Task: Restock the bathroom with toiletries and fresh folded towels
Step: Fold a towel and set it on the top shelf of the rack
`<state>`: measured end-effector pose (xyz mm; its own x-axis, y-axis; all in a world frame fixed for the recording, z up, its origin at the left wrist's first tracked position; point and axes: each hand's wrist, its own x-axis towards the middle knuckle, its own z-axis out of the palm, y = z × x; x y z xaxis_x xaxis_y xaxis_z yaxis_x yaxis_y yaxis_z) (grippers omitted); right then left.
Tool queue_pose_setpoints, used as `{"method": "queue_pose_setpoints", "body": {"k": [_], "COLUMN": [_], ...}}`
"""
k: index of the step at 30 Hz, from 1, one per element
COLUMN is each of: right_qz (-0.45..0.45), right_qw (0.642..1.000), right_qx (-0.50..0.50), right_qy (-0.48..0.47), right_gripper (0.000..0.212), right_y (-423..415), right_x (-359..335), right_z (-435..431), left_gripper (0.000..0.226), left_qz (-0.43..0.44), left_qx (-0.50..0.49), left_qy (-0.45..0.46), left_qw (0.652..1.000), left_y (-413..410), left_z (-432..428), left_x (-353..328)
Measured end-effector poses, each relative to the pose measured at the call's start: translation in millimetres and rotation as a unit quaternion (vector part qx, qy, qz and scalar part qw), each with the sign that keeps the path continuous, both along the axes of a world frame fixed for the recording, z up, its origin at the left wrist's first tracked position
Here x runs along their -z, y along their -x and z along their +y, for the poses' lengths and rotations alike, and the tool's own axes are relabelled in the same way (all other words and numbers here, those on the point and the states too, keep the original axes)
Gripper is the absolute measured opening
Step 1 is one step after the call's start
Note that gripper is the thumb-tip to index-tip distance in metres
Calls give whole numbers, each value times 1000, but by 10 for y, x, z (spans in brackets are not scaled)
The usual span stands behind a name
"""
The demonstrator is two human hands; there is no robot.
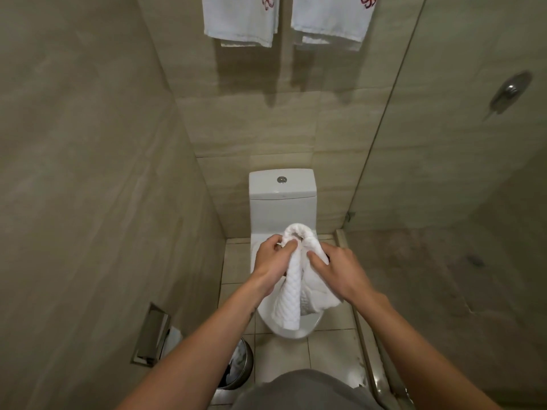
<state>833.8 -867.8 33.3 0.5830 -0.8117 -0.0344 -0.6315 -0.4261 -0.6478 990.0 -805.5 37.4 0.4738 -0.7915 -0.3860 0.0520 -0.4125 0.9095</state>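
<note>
Gripping one white towel point(291, 294), the left hand point(273, 261) and right hand point(337, 273) curl fingers into its folds above the single toilet point(281, 187). Two hanging towels point(241, 19) sit at twelve o'clock, one bin point(241, 365) at seven.

Narrow stall. Left wall point(88, 173) is close on one side and the glass panel point(444, 173) on the other. The toilet point(282, 208) fills most of the gap between them, tank against the back wall. Open air above the tank, up to the hanging towels point(241, 20). Over the bowl, space is taken by the rolled towel point(291, 288) gripped in left hand point(270, 266) and right hand point(337, 273). Low left: paper holder point(151, 335) in the wall, bin point(241, 365) on the floor near it. Narrow strips of bare floor tiles point(328, 350) beside the bowl.
</note>
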Motion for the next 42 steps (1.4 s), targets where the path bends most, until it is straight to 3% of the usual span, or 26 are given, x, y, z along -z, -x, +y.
{"method": "queue_pose_setpoints", "body": {"k": [2, 4, 10, 16, 22, 27, 42], "right_qz": [25, 45, -56, -134, -137, -123, -109], "right_qw": [999, 998, 996, 978, 974, 979, 982], "right_qx": [-15, -33, -18, -12, -35, -24, -8], "right_qy": [12, 21, -63, -157, -180, -159, -153], "right_gripper": [44, 54, 33, 34, 44, 34, 37], "right_y": [16, 22, -62, -41, -27, -34, -55], "right_x": [27, 40, -25, -98, -121, -104, -45], "right_z": [-15, -16, 104, 155, 148, 123, 86], "left_gripper": [25, 30, 27, 21, 32, 35, 37], "left_qz": [12, 24, 115, 121, 84, 108, 92], "left_qx": [-38, -67, -71, 78, 96, 65, 76], "left_qy": [13, 26, 31, 8, 24, 57, 63], "left_qw": [999, 997, 990, 990, 992, 990, 991], "left_y": [-21, -45, 105, 108, 75, 105, 180], "left_z": [-41, -87, -87, 25, 26, 4, 19], "left_x": [-25, -69, -100, -179, -209, -194, -94]}}
